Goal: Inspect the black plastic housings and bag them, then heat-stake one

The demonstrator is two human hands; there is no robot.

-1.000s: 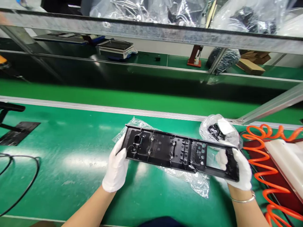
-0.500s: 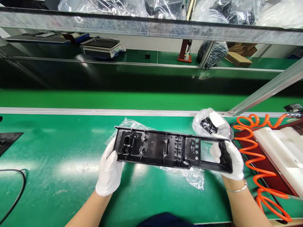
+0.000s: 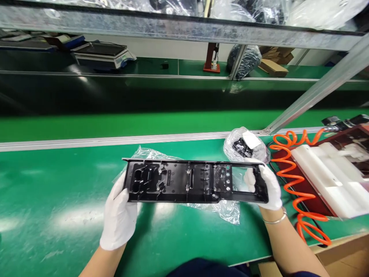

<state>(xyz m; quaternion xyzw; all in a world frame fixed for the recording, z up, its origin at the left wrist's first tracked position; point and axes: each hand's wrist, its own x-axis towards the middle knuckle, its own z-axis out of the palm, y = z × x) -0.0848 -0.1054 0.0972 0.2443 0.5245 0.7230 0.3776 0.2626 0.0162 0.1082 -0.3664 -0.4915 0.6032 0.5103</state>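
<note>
Both of my hands wear white gloves and hold a long black plastic panel (image 3: 184,181) level above the green bench, its ribbed inner side facing up. My left hand (image 3: 119,215) grips the panel's left end from below. My right hand (image 3: 266,186) clasps the right end, beside its rectangular opening. A crumpled clear plastic bag (image 3: 227,207) lies on the bench under the panel.
A small clear bag of black parts (image 3: 245,146) sits behind the panel's right end. An orange coiled air hose (image 3: 291,184) and a white fixture on a dark red base (image 3: 328,181) stand to the right. A metal rail (image 3: 115,140) borders the conveyor behind; a scale (image 3: 100,54) sits on the far bench.
The panel has turned from tilted down at the right to level, still held in both hands. The view has swung to the right, so everything sits further left in the picture.
</note>
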